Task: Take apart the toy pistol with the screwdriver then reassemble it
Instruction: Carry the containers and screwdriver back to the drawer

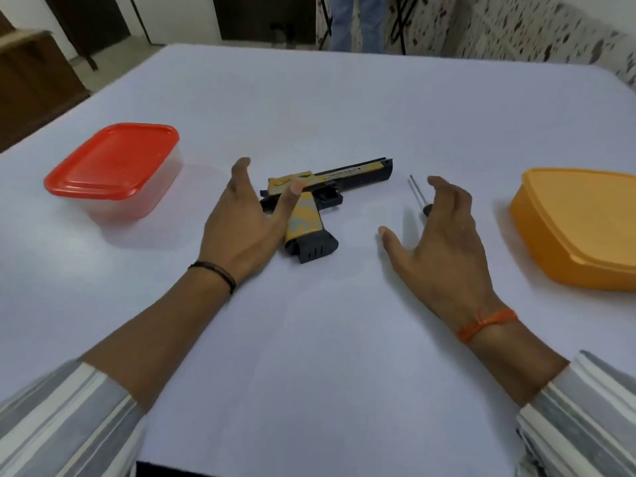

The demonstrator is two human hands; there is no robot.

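Note:
A yellow and black toy pistol (327, 197) lies on its side in the middle of the white table (309, 339), barrel pointing right, grip toward me. My left hand (244, 222) hovers over its rear end with fingers spread and holds nothing. A small screwdriver (418, 196) with a thin metal shaft and dark handle lies right of the pistol. My right hand (444, 235) is just above and beside the screwdriver, fingers loosely bent, its handle partly hidden behind them.
A clear box with a red lid (113, 163) stands at the left. An orange lidded box (581, 228) stands at the right edge. A person's legs (358, 22) stand beyond the far table edge.

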